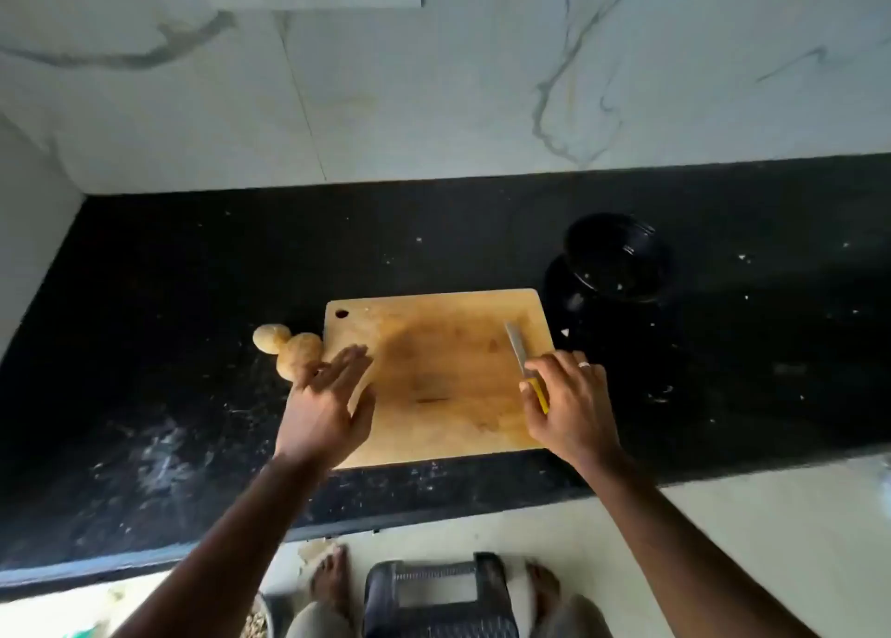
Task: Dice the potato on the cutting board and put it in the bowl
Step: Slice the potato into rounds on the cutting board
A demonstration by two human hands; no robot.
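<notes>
While nothing had yet been cut, these notes held:

Potatoes: 2 lay on the black counter [144,348], touching each other just off the left edge of the cutting board [443,377]; nearer potato [300,353] against that edge, farther potato [270,338] beyond it.
Board: bare wood, stained at centre, hanging hole at its far-left corner.
Left hand [328,406]: fingers straight and together, holding nothing, over the board's left edge, fingertips just beside the nearer potato.
Right hand [569,406]: fingers curled round the yellow handle of the knife [525,365]; blade lay toward the board's far-right corner.
Bowl [612,256]: black, just off the board's far-right corner, contents could not be made out.
Handling, judged: potato firm, fairly heavy, round, so likely to roll; skin looked dry. Best taken across its middle from above, then halved for a flat face.
Stage, judged: fetching the potato; dicing not begun.
</notes>
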